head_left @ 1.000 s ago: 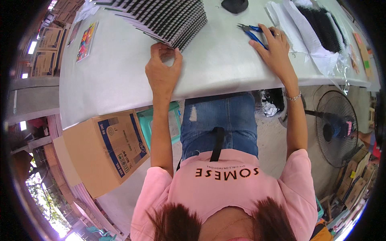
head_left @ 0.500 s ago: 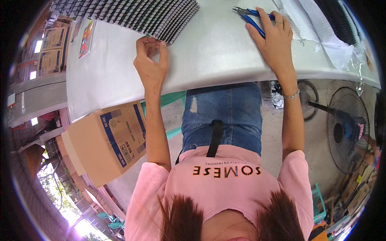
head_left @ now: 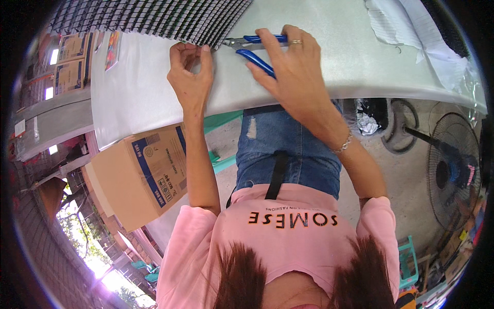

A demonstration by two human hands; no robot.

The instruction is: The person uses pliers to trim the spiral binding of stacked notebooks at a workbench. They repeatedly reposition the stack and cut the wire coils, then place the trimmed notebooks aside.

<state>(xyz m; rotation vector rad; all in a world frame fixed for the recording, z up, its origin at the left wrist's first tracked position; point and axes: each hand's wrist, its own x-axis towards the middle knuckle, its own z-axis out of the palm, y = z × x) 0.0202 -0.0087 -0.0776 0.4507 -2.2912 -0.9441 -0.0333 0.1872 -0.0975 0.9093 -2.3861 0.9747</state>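
A sheet of black-and-white grid material (head_left: 149,18) lies across the far left of the table. My left hand (head_left: 191,72) pinches its near edge close to the right corner, thumb and fingers bent together. In my right hand (head_left: 296,72) is a pair of blue-handled cutting pliers (head_left: 257,57), the handles spread apart. The metal jaws reach the corner of the sheet, just right of my left thumb. Whether the jaws touch the material is too small to tell.
The pale table (head_left: 139,92) has a rounded near edge. White pleated material (head_left: 393,31) lies at its far right. A cardboard box (head_left: 139,177) stands below the table on the left. A black fan (head_left: 447,170) is on the right, and a small colourful card (head_left: 112,51) lies at the left.
My right hand has moved left with the pliers, bringing their jaws from the table's middle to the sheet's corner. The left hand stays at the sheet's edge.
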